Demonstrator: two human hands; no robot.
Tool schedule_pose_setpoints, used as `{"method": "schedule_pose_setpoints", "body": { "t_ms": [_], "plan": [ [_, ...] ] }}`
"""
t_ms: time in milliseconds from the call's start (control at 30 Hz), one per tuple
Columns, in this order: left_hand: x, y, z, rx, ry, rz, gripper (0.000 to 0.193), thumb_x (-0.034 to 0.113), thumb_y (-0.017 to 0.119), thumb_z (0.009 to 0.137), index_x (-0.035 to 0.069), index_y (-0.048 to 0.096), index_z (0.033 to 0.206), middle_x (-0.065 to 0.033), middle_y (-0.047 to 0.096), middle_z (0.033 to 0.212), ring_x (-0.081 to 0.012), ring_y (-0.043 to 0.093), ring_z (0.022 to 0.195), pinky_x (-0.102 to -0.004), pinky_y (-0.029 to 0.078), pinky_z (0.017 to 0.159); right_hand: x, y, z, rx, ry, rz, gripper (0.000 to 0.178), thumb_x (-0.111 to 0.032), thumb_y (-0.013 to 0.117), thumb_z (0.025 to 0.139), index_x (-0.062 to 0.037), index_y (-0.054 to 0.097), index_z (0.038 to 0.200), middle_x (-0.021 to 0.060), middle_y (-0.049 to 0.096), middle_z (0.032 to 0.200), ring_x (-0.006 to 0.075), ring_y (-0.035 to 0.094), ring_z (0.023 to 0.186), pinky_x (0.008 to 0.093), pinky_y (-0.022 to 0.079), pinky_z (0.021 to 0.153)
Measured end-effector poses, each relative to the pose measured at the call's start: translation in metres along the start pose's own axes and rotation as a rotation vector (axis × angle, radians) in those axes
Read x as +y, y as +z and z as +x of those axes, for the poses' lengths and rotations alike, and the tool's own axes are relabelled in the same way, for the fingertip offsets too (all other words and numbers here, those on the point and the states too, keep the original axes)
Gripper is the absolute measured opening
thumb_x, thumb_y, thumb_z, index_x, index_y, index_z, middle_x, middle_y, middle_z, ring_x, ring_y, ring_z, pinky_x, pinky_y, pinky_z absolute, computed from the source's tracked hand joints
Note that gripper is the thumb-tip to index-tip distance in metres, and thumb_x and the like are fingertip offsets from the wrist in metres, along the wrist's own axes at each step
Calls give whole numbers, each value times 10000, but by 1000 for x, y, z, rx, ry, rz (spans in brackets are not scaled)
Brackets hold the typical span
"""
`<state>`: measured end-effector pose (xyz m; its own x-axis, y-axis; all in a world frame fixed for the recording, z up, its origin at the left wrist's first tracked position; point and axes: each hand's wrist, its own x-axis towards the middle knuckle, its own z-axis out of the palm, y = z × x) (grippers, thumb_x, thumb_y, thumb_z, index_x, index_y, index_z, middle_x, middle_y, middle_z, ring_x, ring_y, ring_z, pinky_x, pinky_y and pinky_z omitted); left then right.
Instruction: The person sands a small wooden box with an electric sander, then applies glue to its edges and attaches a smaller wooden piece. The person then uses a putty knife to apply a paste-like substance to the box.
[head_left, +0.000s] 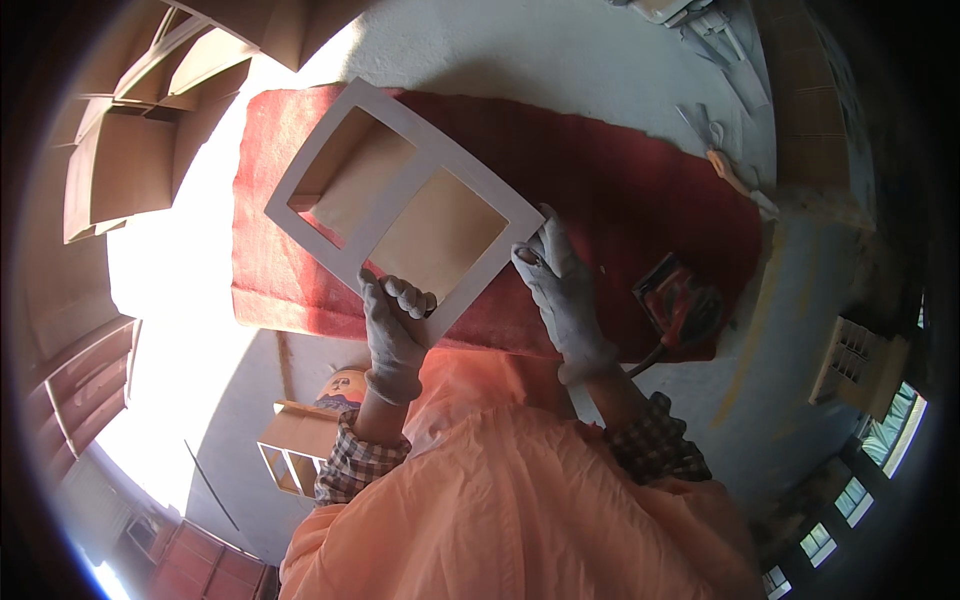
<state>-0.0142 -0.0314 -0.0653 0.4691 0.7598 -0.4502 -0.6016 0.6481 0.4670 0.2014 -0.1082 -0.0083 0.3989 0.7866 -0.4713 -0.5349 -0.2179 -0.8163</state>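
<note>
Grips the near edge of a grey-fronted box frame (pixel 387 205) with the left hand (pixel 396 330), fingers bent around the bar close to the nearest corner. Rests the right hand (pixel 562 290) against the right-hand corner, fingers stretched along the edge; cannot tell if pinching or only touching there. Wears grey gloves (pixel 580 335) on both, with a dark worn spot near the right thumb. Holds the frame slanted above a red cloth (pixel 640 200), with two rectangular openings showing tan surfaces and a little red behind; cannot tell if touching the cloth at the far side.

Farther up the arms, shows checked sleeves (pixel 362 458) and, between them, an orange garment (pixel 510 500). To the right, on the cloth, lies a red-and-black power tool (pixel 683 305); beyond, near the cloth's corner, an orange-handled tool (pixel 727 172). At lower left, beside the left forearm, a small wooden cabinet (pixel 303 432). At upper left, well apart, brown open-fronted boxes (pixel 130 165). At far lower right, bright windows (pixel 853 500).
</note>
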Motion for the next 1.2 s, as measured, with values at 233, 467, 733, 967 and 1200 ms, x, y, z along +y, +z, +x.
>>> {"method": "schedule_pose_setpoints", "body": {
  "t_ms": [233, 467, 733, 967, 1200],
  "plan": [
    [-35, 26, -42, 229, -75, 180, 531, 575, 345, 1095, 109, 563, 961, -84, 614, 893, -265, 620, 886, -411, 517, 866, -15, -21, 45, -108, 44, -57, 527, 16, 629, 960, 10, 470, 1463, 61, 639, 1106, 73, 579, 901, 240, 513, 840],
    [-28, 5, -43, 134, 9, 659, 511, 478, 345, 1115, 49, 598, 1000, -100, 667, 912, -251, 654, 887, -385, 544, 846, 15, -57, 86, -125, -37, 104, 348, -156, 648, 1002, 7, 598, 1306, 109, 704, 1133, 195, 686, 975, 290, 561, 891],
    [57, 39, -83, 50, -511, 1117, 372, 251, 565, 1067, -90, 632, 1201, -180, 735, 1048, -231, 720, 961, -351, 572, 907, -3, -81, 29, 102, -230, 217, 470, -444, 532, 1059, -22, 612, 1252, 137, 666, 1209, 266, 659, 1081, 437, 537, 965],
    [-9, 134, -48, -159, 257, 1107, 438, 313, 647, 1036, -26, 645, 1313, -93, 726, 1121, -165, 675, 997, -309, 549, 875, 21, 6, -61, -401, 18, 439, 401, -399, 551, 1062, -58, 635, 1255, 82, 684, 1138, 144, 627, 933, 340, 523, 789],
    [20, 118, -11, -194, 592, 1278, 475, 383, 505, 1099, -53, 690, 1131, -98, 722, 1094, -157, 643, 947, -285, 507, 863, 30, 12, -81, -322, -94, 334, 391, -356, 591, 1041, -47, 625, 1279, 77, 656, 1179, 154, 617, 977, 345, 528, 818]
  ]
}}
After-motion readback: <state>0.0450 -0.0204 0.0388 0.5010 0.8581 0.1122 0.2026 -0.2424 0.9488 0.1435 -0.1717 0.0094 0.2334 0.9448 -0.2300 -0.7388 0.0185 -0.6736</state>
